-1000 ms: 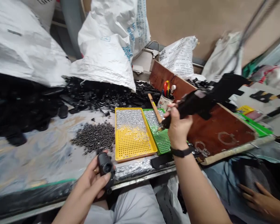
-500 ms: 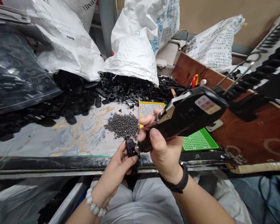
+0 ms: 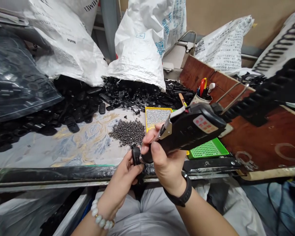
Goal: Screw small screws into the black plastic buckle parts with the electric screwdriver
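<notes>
Lead: State of each hand?

Checker: Left hand (image 3: 125,177): thumb and fingers pinching a small black part (image 3: 136,155). Right hand (image 3: 168,165): wrapped around a black driver (image 3: 185,129), fingers beside its metal lever (image 3: 166,131). Whether the lever is pressed, I cannot tell.

Lead: Position of the part?

Checker: Near the front edge of the worktop (image 3: 88,146), in front of the pile (image 3: 127,132) of small metal pieces. Whether it rests on the edge is not discernible.

Lead: Contact?

Checker: The driver's tip appears to meet the part on its right side. What it bears on there is hidden.

Lead: Recommendations for sound work?

Checker: In my judgement, four. Keep the driver's axis square to the face it meets; a tilt would likely let the tip slip. Hold the part firmly against twist, left fingertips clear of the tip. Apply steady pressure and ease off once resistance rises, since the part looks like plastic and could crack. Lastly, mind the driver's weight.

Lead: Surroundings?

Checker: Yellow tray (image 3: 158,108) behind the right hand, green tray (image 3: 208,149) beyond the driver, coiled line (image 3: 272,52) upper right.
</notes>
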`<state>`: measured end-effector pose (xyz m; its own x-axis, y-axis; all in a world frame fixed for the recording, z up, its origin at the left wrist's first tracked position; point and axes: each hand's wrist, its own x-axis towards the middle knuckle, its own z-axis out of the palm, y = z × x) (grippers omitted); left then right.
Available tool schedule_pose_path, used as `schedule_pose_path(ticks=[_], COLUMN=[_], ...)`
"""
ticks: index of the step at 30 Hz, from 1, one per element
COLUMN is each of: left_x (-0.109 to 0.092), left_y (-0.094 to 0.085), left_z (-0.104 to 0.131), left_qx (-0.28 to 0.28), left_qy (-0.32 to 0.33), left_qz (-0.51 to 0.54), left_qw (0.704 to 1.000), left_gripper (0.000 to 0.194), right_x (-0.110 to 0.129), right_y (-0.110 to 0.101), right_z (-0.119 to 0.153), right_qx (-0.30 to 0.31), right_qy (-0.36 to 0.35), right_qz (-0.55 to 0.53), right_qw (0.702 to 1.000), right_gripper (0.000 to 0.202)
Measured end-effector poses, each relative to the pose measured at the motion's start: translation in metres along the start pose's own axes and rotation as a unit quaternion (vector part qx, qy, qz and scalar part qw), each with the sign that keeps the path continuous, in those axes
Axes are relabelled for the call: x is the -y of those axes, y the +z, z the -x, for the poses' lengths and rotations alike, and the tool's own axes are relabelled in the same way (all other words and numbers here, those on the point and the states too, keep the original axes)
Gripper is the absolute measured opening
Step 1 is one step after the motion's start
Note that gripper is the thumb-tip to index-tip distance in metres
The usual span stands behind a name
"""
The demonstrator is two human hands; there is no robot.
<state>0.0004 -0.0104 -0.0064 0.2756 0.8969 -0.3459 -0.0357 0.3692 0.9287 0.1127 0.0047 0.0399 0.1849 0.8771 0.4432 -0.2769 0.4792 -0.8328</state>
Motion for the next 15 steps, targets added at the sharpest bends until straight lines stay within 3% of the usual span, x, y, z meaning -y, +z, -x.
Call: schedule_pose_path(ticks=[5,8,10,11,13,15], left_x=[-0.008,-0.011,-0.009,-0.007,-0.002,0.001], left_y=[0.012,-0.007,-0.045,-0.071,-0.128,-0.175], left_z=[0.000,0.011,0.030,0.043,0.075,0.107], left_qx=[0.007,0.010,-0.029,-0.078,-0.186,-0.289], left_qy=[0.065,0.096,0.076,0.055,0.019,-0.017], left_qz=[-0.041,-0.111,-0.164,-0.191,-0.251,-0.279], left_qw=[0.997,0.989,0.983,0.977,0.950,0.916], left_gripper=[0.034,0.033,0.036,0.037,0.036,0.038], right_x=[0.021,0.049,0.064,0.067,0.064,0.052], right_y=[0.003,0.008,0.004,-0.001,-0.017,-0.036], right_z=[-0.008,-0.020,-0.029,-0.034,-0.042,-0.048], right_qx=[0.075,0.044,-0.032,-0.071,-0.127,-0.200], right_qy=[0.026,-0.040,-0.115,-0.136,-0.135,-0.097], right_qz=[0.010,0.007,0.053,0.087,0.137,0.103], right_qw=[0.997,0.998,0.991,0.984,0.973,0.970], right_gripper=[0.011,0.020,0.024,0.024,0.023,0.019])
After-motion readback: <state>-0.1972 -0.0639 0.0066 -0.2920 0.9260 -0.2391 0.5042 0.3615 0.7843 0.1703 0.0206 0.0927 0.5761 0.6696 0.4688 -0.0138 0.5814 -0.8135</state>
